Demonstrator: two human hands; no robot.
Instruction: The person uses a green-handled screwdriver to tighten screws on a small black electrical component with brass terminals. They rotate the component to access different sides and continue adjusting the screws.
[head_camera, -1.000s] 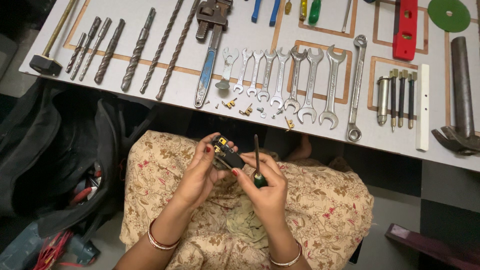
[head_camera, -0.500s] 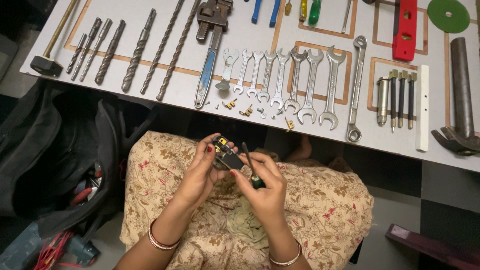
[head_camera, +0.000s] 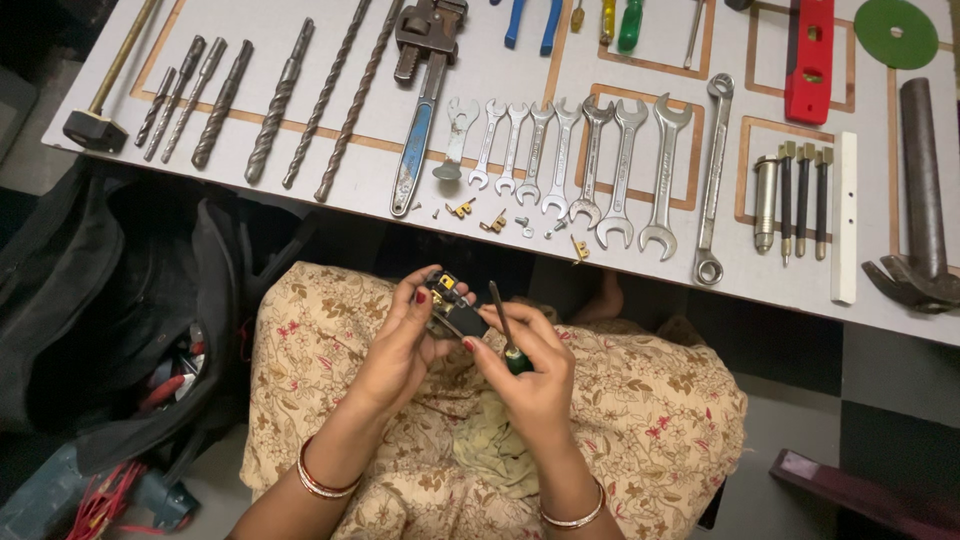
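1. A grey board (head_camera: 620, 270) is laid across the top of the view; tools are set out on it in rows.
2. A dark tool bag (head_camera: 120, 300) is seen on the floor at the left, beside the flowered lap cloth (head_camera: 640, 400).
3. A blue-handled pipe wrench (head_camera: 420, 110) is laid on the board, with long drill bits (head_camera: 300, 100) to its left.
4. A row of open-ended spanners (head_camera: 570, 160) is laid out to the right of the wrench; small brass pieces and screws (head_camera: 495, 222) are scattered just below them.
5. The left hand (head_camera: 405, 345) is closed around a small black part with brass fittings (head_camera: 455, 308), held above the lap, just below the board's near edge.
6. The right hand (head_camera: 535, 370) is closed on a small green-handled screwdriver (head_camera: 505, 335), its shaft pointing up, and its thumb is laid against the black part. Both hands are brought together.
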